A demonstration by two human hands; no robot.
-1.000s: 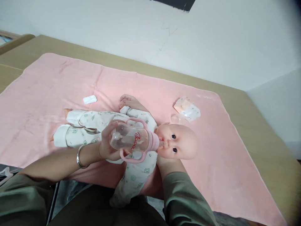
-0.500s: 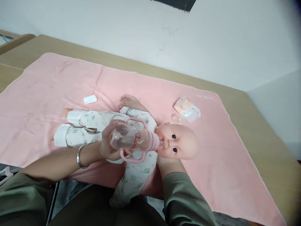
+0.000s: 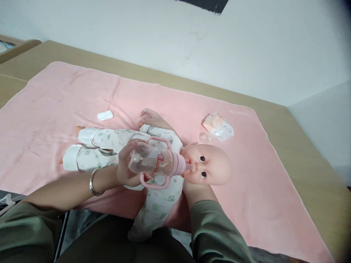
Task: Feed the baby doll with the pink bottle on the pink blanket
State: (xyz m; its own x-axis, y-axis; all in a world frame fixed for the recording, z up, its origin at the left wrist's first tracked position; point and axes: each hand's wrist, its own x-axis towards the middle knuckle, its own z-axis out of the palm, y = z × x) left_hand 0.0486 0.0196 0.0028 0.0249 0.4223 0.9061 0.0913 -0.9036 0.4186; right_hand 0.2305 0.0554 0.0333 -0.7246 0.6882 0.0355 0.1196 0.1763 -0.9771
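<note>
My left hand is closed around the base of a clear baby bottle with a pink collar and two pink handles. The bottle lies nearly level above the chest of a baby doll, and its teat touches the doll's mouth. The doll is on its back in a white patterned suit, head to the right, one sleeve hanging over the near edge. My right forearm passes beneath its neck. On the far side my right hand curls around the doll's arm near the white cuff; part of the grip is hidden.
A pink blanket covers much of the wooden table. Beyond the doll lie a small folded white cloth, an open-looking plastic packet and a clear cap. A white wall stands behind the table.
</note>
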